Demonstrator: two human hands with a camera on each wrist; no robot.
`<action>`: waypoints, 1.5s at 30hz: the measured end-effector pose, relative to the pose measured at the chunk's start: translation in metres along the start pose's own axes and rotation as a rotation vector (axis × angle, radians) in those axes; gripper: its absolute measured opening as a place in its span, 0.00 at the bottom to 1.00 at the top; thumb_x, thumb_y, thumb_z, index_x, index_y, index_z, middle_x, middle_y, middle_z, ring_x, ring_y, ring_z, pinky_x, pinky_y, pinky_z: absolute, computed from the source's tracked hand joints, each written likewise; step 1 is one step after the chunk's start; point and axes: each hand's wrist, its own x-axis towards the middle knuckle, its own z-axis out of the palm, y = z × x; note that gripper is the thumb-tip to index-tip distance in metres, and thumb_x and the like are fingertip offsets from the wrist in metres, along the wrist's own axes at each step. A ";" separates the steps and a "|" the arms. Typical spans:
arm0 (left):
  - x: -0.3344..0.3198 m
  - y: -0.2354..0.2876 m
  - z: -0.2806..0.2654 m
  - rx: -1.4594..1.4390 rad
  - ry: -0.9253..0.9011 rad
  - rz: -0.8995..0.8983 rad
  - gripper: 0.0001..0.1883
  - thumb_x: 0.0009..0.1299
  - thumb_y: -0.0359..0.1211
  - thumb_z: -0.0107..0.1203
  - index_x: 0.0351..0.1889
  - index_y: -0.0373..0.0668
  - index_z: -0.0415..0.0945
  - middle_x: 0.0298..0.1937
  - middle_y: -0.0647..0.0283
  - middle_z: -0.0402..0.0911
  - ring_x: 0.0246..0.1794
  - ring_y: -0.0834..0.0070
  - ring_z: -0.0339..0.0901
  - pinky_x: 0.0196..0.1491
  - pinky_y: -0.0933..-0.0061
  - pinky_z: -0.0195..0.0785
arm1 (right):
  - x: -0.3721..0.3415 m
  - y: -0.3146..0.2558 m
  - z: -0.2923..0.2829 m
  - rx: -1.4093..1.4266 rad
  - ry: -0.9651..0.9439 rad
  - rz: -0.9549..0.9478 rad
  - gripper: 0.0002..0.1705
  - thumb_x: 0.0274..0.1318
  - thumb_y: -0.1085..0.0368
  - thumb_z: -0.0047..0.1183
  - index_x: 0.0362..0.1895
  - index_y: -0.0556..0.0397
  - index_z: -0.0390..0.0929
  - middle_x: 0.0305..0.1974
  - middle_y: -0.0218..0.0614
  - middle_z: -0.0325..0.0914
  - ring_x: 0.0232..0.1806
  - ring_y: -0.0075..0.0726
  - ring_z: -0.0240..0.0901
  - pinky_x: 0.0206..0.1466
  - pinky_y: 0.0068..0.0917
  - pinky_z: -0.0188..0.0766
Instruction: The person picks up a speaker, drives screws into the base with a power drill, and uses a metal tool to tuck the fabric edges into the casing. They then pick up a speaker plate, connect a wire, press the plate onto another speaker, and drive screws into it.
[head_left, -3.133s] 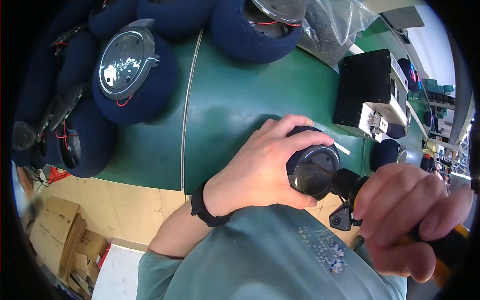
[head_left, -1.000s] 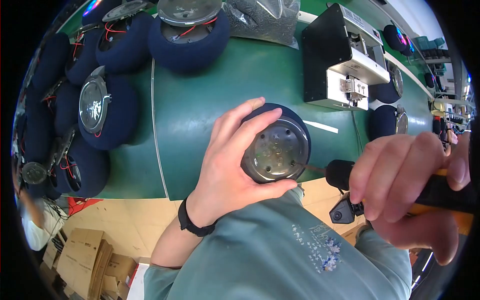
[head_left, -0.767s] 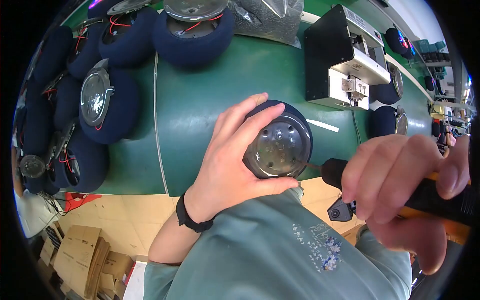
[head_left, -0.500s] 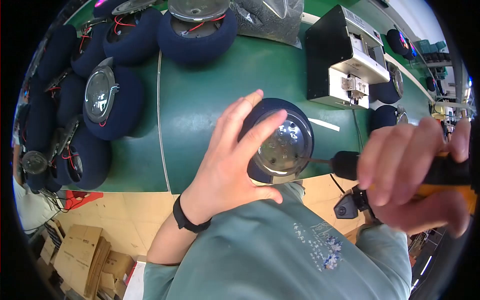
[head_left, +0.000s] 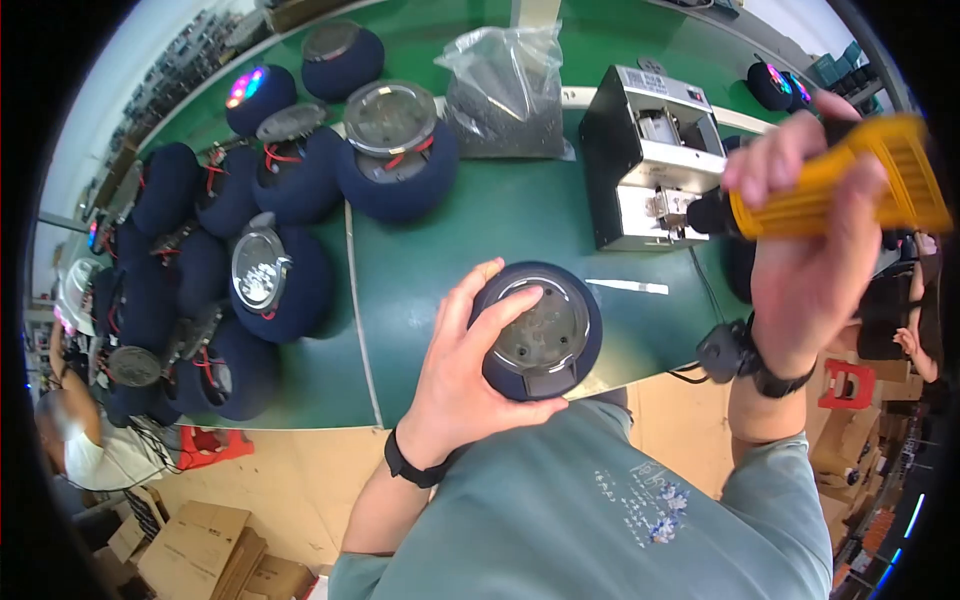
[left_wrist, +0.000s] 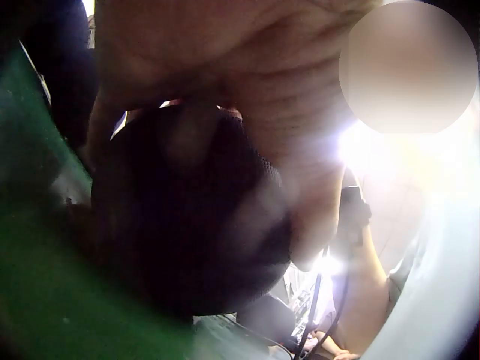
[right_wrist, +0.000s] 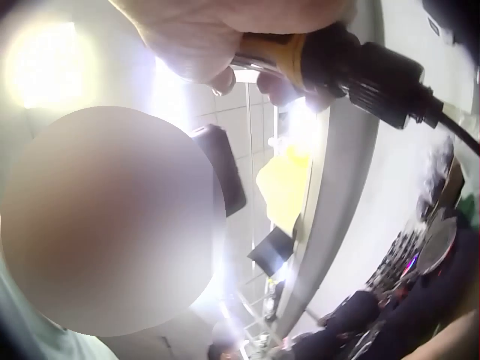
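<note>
Right grip (head_left: 812, 265) has lifted screwdriver (head_left: 803, 207) off device (head_left: 552, 328).

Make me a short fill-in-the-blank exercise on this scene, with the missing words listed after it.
The left grip holds a round, navy, fabric-covered unit, while the other grip, the ____ one, holds a yellow-and-black power tool.
The smooth, flat tabletop is coloured ____.
In the head view, the clear plastic bag of small dark pieces stands to the ____ of the boxy black-and-silver metal machine.
Missing words: right; green; left.
</note>
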 end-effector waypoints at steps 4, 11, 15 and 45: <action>0.012 0.007 -0.025 -0.189 -0.084 -0.158 0.53 0.45 0.37 0.91 0.73 0.42 0.80 0.70 0.53 0.82 0.79 0.57 0.74 0.78 0.55 0.70 | 0.026 0.028 -0.024 0.129 -0.013 0.101 0.22 0.87 0.54 0.55 0.68 0.59 0.73 0.46 0.38 0.81 0.49 0.35 0.82 0.57 0.34 0.78; 0.017 -0.008 -0.046 -0.540 -0.196 -0.492 0.46 0.58 0.33 0.86 0.77 0.41 0.78 0.69 0.60 0.81 0.69 0.72 0.79 0.75 0.66 0.70 | -0.113 0.043 -0.013 -0.985 -0.334 0.386 0.10 0.70 0.75 0.63 0.53 0.58 0.82 0.47 0.49 0.85 0.46 0.56 0.87 0.51 0.44 0.83; 0.020 -0.008 -0.042 -0.390 -0.136 -0.286 0.44 0.60 0.39 0.83 0.75 0.40 0.80 0.75 0.54 0.76 0.75 0.64 0.75 0.79 0.62 0.65 | -0.141 0.070 -0.016 -1.194 -0.448 0.410 0.12 0.66 0.79 0.59 0.53 0.62 0.79 0.46 0.58 0.80 0.50 0.71 0.80 0.53 0.54 0.80; 0.016 -0.005 -0.028 -0.296 -0.040 -0.217 0.39 0.59 0.34 0.86 0.70 0.39 0.83 0.70 0.54 0.80 0.71 0.64 0.80 0.72 0.63 0.74 | -0.115 0.017 0.053 -0.222 -0.297 -0.019 0.16 0.60 0.89 0.65 0.50 0.64 0.85 0.49 0.65 0.90 0.48 0.58 0.93 0.50 0.45 0.90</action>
